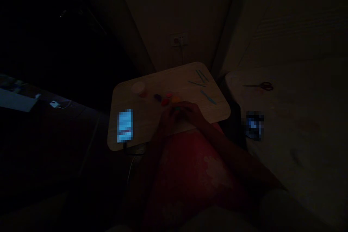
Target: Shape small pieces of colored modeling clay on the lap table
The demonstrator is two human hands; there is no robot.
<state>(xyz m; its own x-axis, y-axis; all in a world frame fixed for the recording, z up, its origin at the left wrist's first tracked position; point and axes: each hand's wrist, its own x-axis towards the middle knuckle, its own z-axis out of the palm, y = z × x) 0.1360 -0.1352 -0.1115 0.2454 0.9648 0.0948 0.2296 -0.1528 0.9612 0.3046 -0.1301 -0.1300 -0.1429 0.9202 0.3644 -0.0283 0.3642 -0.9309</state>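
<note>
In dim light, my left hand (168,116) and my right hand (191,110) meet over the near side of a small wooden table (141,119). Their fingers curl around a small green lump (177,108), mostly hidden, which looks like modelling clay. Just beyond the fingertips lie a yellow-orange lump (175,99), a red lump (165,102), a pink lump (169,95) and a dark blue or purple lump (157,97). Farther left stands a pale tub (138,88) with something orange at its base.
At the table's right lie several thin sticks (200,76) and a flat knife-shaped tool (208,97). A lit phone (125,125), blurred out, is at the left. Scissors (262,86) rest on the pale surface to the right. A wall socket (178,39) holds a plugged cable.
</note>
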